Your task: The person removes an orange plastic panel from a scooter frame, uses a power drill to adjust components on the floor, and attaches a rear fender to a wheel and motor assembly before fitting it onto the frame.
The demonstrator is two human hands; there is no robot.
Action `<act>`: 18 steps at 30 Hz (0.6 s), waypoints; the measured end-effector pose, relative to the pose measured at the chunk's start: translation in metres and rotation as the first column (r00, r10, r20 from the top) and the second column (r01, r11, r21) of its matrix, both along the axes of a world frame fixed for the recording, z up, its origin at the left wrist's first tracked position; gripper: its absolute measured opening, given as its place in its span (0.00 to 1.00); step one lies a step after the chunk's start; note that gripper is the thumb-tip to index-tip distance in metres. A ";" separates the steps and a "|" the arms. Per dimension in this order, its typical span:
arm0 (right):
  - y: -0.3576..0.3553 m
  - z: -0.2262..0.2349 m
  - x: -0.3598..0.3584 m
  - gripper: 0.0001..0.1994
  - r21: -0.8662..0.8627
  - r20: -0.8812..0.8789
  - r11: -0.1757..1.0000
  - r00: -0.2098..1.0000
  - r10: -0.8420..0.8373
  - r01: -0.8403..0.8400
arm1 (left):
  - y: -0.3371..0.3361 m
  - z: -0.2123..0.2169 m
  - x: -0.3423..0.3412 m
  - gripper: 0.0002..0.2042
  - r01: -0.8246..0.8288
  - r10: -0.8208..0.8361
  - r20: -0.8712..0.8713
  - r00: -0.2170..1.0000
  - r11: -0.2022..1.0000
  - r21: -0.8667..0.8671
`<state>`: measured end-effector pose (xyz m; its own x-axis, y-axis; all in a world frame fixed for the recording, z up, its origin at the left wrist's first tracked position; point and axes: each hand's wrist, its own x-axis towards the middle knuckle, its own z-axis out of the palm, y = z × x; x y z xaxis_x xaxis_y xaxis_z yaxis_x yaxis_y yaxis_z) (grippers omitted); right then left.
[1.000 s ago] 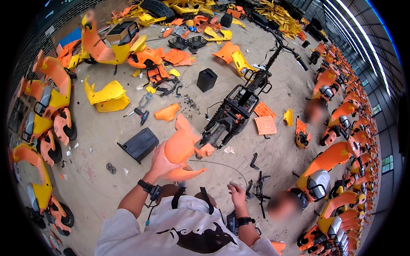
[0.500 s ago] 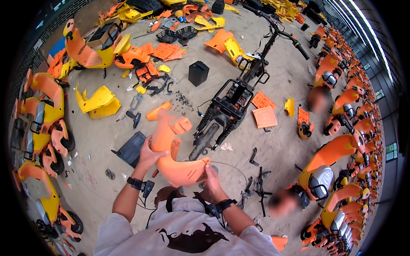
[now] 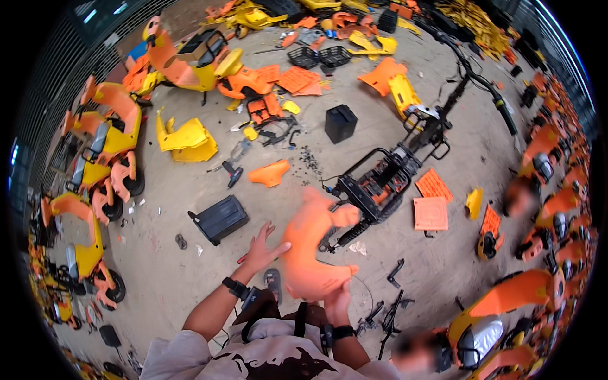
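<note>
A curved orange plastic scooter body panel (image 3: pixel 307 256) is held up in front of me, over the floor. My right hand (image 3: pixel 338 303) grips its near right corner, the fingers partly hidden beneath. At its left side, my left hand (image 3: pixel 258 253) has its fingers stretched apart, the thumb against the panel's edge. Just past the panel stands a stripped black scooter frame (image 3: pixel 380 180), its rear wheel mostly covered by the panel. A small orange cover piece (image 3: pixel 269 173) lies on the floor ahead.
Left of my hands is a black box (image 3: pixel 220 220), with a power drill (image 3: pixel 233 174) beyond it. A black block-shaped case (image 3: pixel 341 123) stands farther off. Orange square panels (image 3: pixel 430 214) and black metal parts (image 3: pixel 391 323) lie to the right. Scooters line both sides.
My left hand has loosened from a grip on the panel to spread fingers, with the thumb still against it. The panel has tilted slightly, and my view has swung left.
</note>
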<state>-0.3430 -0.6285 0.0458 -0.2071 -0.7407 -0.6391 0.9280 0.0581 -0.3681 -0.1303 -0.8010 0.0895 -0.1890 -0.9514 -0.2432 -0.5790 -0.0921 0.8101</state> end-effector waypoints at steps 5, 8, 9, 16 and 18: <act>0.014 -0.038 -0.008 0.30 -0.044 0.142 0.999 0.990 -0.018 0.025 | 0.059 -0.093 0.078 0.40 -0.156 0.122 0.117 0.986 0.923 0.352; 0.010 -0.054 0.006 0.27 0.084 0.275 0.996 0.961 -0.040 0.018 | 0.097 -0.148 0.114 0.38 -0.281 0.152 0.258 0.954 0.754 0.593; 0.014 -0.073 0.010 0.27 0.100 0.332 0.995 0.941 -0.061 0.029 | 0.101 -0.158 0.115 0.37 -0.306 0.160 0.268 0.950 0.649 0.697; 0.007 -0.162 0.054 0.23 0.347 0.535 0.859 0.673 -0.511 0.377 | 0.116 -0.214 0.100 0.27 -0.289 0.466 0.168 0.869 0.201 0.936; -0.009 -0.166 0.063 0.23 0.277 0.525 0.904 0.736 -0.427 0.326 | 0.108 -0.232 0.100 0.25 -0.230 0.552 0.102 0.827 0.168 0.958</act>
<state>-0.2798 -0.6373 -0.1202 -0.0153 -0.5605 -0.8280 0.9203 -0.3316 0.2075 -0.0307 -0.6935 -0.1424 -0.0619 -0.0658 -0.9959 -0.0430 -0.9967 0.0685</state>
